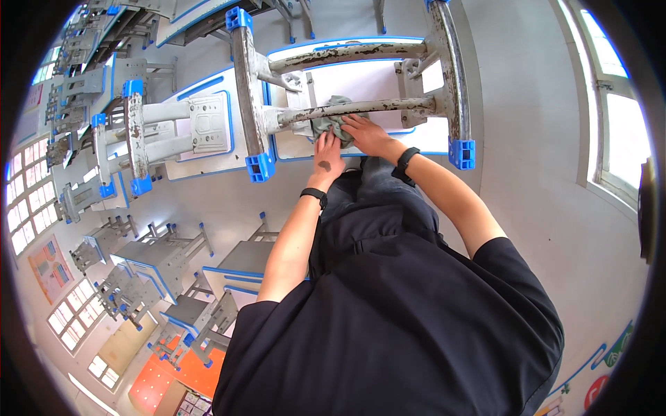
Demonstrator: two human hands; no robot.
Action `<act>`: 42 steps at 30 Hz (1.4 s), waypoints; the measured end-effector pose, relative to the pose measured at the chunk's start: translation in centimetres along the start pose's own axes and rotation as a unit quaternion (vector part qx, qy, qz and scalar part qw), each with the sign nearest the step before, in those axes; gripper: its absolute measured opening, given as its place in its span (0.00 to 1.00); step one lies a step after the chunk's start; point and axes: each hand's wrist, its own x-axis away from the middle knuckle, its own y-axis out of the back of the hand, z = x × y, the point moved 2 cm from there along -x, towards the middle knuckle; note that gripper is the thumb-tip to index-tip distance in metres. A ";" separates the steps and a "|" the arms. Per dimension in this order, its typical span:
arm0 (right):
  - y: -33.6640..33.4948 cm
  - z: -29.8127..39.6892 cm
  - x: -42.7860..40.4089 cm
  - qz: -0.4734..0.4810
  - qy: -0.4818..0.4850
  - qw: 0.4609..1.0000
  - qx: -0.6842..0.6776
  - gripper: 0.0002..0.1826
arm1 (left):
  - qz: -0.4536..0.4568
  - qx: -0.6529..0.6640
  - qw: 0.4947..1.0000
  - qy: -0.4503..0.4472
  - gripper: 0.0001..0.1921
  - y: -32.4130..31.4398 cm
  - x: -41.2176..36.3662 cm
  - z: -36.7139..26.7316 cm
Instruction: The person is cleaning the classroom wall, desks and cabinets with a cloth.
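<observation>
A crumpled grey-green cloth (323,124) lies on the white, blue-edged top of a school desk (299,150). My left hand (329,160) has its fingers on the cloth's near edge, and a dark patch shows on the back of that hand. Just to the right, my right hand (366,136) presses on the same cloth with its fingers bent over it. Both hands reach under the lower rail of an upturned stool frame (348,52). Its white paint is chipped, and blue plastic caps (260,167) cover the leg ends. Part of the cloth is hidden behind the rail and fingers.
To the left, another upturned stool (136,138) rests on a neighbouring desk (203,167). More desks (151,265) and stools fill the room's left side. A wall (525,114) with a window (619,135) runs along the right.
</observation>
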 end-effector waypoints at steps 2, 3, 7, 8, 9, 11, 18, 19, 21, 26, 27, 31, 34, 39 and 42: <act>0.4 -0.3 1.5 -0.069 0.005 0.998 -0.011 0.31 | 0.030 -0.009 0.999 -0.028 0.28 0.0 -1.2 -0.4; 0.4 -0.4 2.1 -0.073 0.007 0.997 -0.015 0.31 | 0.055 -0.014 0.997 -0.053 0.27 0.0 -1.6 -0.6; 0.5 -1.7 5.3 -0.129 -0.073 0.988 0.040 0.27 | 0.056 -0.008 0.987 -0.153 0.22 0.1 -3.7 -2.9; 0.5 -1.7 5.6 -0.135 -0.101 0.985 0.045 0.26 | 0.074 -0.009 0.983 -0.166 0.25 0.1 -3.6 -3.1; 0.5 -1.2 5.9 -0.138 -0.107 0.984 0.047 0.26 | 0.086 -0.007 0.980 -0.178 0.25 -0.1 -3.4 -3.3; 0.4 -0.5 6.0 -0.117 -0.170 0.978 0.033 0.25 | 0.101 0.028 0.975 -0.197 0.26 -0.1 -2.7 -2.7; -2.2 3.8 3.7 -0.076 -0.217 0.972 0.055 0.21 | 0.092 0.111 0.963 -0.229 0.28 1.7 2.1 5.4; -2.9 3.9 3.4 -0.072 -0.210 0.974 0.047 0.21 | 0.096 0.052 0.966 -0.234 0.29 1.9 2.5 6.9; -6.2 5.2 3.1 -0.072 -0.152 0.983 0.078 0.22 | 0.089 0.087 0.971 -0.202 0.30 3.1 3.8 9.1; -10.0 12.1 -4.6 0.060 -0.146 0.987 0.026 0.25 | 0.021 0.116 0.984 -0.134 0.28 5.2 8.1 16.8; -10.8 13.2 -6.2 0.084 -0.138 0.986 0.050 0.25 | 0.003 0.114 0.986 -0.123 0.28 5.7 8.7 18.3; -14.2 17.5 -12.4 0.075 -0.104 0.992 0.016 0.23 | -0.028 0.100 0.994 -0.046 0.27 7.9 12.3 22.8; -15.5 20.5 -16.2 0.044 -0.111 0.991 0.054 0.22 | -0.086 0.091 0.992 0.002 0.28 9.1 14.0 25.6; -15.9 21.7 -18.0 0.014 -0.021 0.999 0.036 0.23 | -0.104 0.096 0.984 0.111 0.28 10.4 14.4 29.1; -14.4 21.0 -17.9 -0.026 -0.061 0.998 0.008 0.21 | -0.089 0.103 0.985 0.104 0.25 9.9 13.5 29.8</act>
